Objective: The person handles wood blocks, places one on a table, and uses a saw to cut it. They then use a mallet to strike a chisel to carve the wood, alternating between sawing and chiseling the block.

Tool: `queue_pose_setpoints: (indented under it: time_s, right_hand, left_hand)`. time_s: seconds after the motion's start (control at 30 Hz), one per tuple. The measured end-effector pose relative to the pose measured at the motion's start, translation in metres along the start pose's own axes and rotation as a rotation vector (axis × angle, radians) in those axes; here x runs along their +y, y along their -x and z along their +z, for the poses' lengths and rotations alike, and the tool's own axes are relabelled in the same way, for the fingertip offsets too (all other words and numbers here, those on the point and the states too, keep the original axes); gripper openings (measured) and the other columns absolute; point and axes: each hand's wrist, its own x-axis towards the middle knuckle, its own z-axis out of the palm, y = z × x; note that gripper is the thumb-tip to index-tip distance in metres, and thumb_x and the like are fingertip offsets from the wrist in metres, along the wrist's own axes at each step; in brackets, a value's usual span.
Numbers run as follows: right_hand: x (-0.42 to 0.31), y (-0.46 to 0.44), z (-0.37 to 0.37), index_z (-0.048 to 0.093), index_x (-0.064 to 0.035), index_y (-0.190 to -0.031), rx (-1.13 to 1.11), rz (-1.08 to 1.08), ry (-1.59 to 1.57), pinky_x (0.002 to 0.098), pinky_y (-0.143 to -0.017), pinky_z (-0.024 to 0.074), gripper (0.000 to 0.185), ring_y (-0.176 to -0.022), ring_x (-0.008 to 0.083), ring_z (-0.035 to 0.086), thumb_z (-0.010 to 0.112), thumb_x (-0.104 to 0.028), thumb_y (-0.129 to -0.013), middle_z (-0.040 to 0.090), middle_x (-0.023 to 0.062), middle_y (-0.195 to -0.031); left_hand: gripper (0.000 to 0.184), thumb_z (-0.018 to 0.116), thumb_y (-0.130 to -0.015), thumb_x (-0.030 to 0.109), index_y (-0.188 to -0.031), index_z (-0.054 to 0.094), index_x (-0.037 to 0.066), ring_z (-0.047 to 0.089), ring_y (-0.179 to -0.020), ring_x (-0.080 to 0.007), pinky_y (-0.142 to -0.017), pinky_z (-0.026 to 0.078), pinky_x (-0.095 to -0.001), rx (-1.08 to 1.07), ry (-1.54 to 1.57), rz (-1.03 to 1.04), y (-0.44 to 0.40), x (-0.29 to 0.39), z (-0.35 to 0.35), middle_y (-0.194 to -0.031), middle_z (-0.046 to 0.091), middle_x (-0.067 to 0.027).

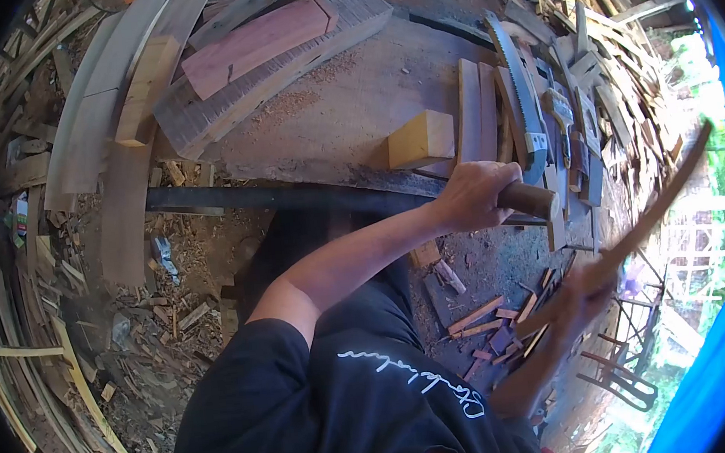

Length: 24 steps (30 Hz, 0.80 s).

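Note:
My left hand (474,196) is closed around a round wooden handle (533,200), whose blunt end sticks out on the right. A long dark bar (291,200) lines up with this handle along the bench's near edge; whether they are joined is hidden by my hand. Lower right, my right hand (588,289), smeared by motion, grips a long curved wooden strip (662,204) that slants up to the right. Just beyond my left hand lies a curved saw (515,75) with a toothed blade. A squared wood block (424,139) stands beside it on the bench.
The wooden bench top (327,117) carries sawdust, a thick beam (281,87) and a reddish board (256,48) on it. Several planks and tools lie at its right end. Offcuts (497,331) litter the floor, and a blue tarp (710,360) hangs at the right.

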Motion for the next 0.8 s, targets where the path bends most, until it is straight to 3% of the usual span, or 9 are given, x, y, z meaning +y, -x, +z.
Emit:
queue_pose_setpoints:
  time_s: [0.17,0.27,0.33,0.37,0.4,0.5,0.63,0.7,0.8]
  right_hand:
    - [-0.003,0.006,-0.023,0.045,-0.0004,-0.127,-0.037,-0.288,-0.264,0.0273,-0.070,0.0462,0.056,-0.071,0.0126,0.053,0.069,-0.018,-0.079,0.054,0.0063,-0.087]
    - [0.013,0.021,-0.027,0.047,0.0005,-0.127,-0.441,-0.368,0.582,0.0273,-0.070,0.0448,0.056,-0.070,0.0125,0.052,0.069,-0.017,-0.079,0.054,0.0045,-0.086]
    - [-0.023,0.011,-0.034,0.047,-0.0018,-0.129,-0.393,0.275,0.316,0.0280,-0.071,0.0436,0.058,-0.072,0.0128,0.052,0.070,-0.015,-0.078,0.053,0.0027,-0.087]
    - [0.014,-0.008,-0.062,0.047,-0.0026,-0.130,-0.200,-0.183,0.399,0.0243,-0.063,0.0425,0.059,-0.067,0.0100,0.049,0.071,-0.014,-0.078,0.049,0.0003,-0.085]
    - [-0.048,-0.011,-0.051,0.043,0.0023,-0.130,-0.188,0.143,0.288,0.0210,-0.056,0.0428,0.058,-0.061,0.0077,0.048,0.068,-0.013,-0.080,0.048,0.0002,-0.083]
    - [-0.063,-0.029,-0.071,0.035,-0.0029,-0.138,-0.236,-0.196,-0.343,0.0211,-0.056,0.0459,0.062,-0.060,0.0068,0.049,0.058,-0.009,-0.081,0.051,0.0017,-0.084]
    - [-0.011,-0.018,-0.042,0.041,-0.0035,-0.131,-0.298,-0.637,1.083,0.0264,-0.075,0.0480,0.055,-0.078,0.0141,0.056,0.064,-0.015,-0.082,0.054,0.0048,-0.092]
    - [-0.065,-0.017,-0.024,0.044,-0.0021,-0.128,-0.719,0.217,0.514,0.0306,-0.072,0.0452,0.056,-0.082,0.0140,0.052,0.069,-0.017,-0.080,0.051,0.0066,-0.096]
    - [-0.074,-0.020,-0.040,0.041,-0.0035,-0.136,-0.360,0.117,0.296,0.0273,-0.063,0.0445,0.065,-0.078,0.0118,0.051,0.070,-0.014,-0.079,0.050,0.0046,-0.094]
  left_hand:
    - [0.029,0.078,-0.063,0.018,-0.084,0.058,0.011,0.065,-0.074,-0.0351,-0.065,0.049,-0.0438,-0.020,-0.023,-0.113,-0.005,0.003,-0.007,-0.074,0.064,-0.0119]
    - [0.028,0.078,-0.063,0.018,-0.081,0.058,0.011,0.065,-0.073,-0.0351,-0.064,0.049,-0.0438,0.001,-0.021,-0.105,-0.008,-0.001,-0.008,-0.073,0.064,-0.0124]
    - [0.027,0.077,-0.064,0.018,-0.082,0.058,0.011,0.066,-0.073,-0.0350,-0.064,0.050,-0.0436,0.038,-0.022,-0.101,-0.012,-0.004,-0.010,-0.073,0.064,-0.0123]
    - [0.027,0.077,-0.065,0.018,-0.083,0.058,0.010,0.066,-0.073,-0.0348,-0.064,0.050,-0.0433,0.053,-0.006,-0.110,-0.008,-0.003,-0.008,-0.073,0.064,-0.0121]
    - [0.027,0.077,-0.065,0.018,-0.083,0.058,0.010,0.066,-0.073,-0.0348,-0.064,0.050,-0.0433,0.047,-0.004,-0.112,-0.008,-0.003,-0.008,-0.073,0.064,-0.0121]
    - [0.026,0.076,-0.066,0.018,-0.083,0.058,0.010,0.066,-0.074,-0.0342,-0.064,0.050,-0.0430,0.038,0.004,-0.145,-0.011,-0.002,-0.006,-0.074,0.064,-0.0124]
    - [0.025,0.076,-0.068,0.018,-0.083,0.059,0.010,0.065,-0.073,-0.0344,-0.064,0.049,-0.0432,0.076,-0.001,-0.156,-0.011,-0.003,-0.002,-0.074,0.064,-0.0132]
    - [0.024,0.076,-0.068,0.018,-0.083,0.059,0.009,0.065,-0.072,-0.0345,-0.063,0.049,-0.0432,0.104,-0.035,-0.120,-0.017,-0.008,-0.003,-0.074,0.064,-0.0134]
    - [0.028,0.078,-0.066,0.015,-0.085,0.058,0.010,0.065,-0.069,-0.0340,-0.062,0.048,-0.0432,0.132,-0.016,-0.181,-0.016,-0.006,-0.003,-0.073,0.063,-0.0127]
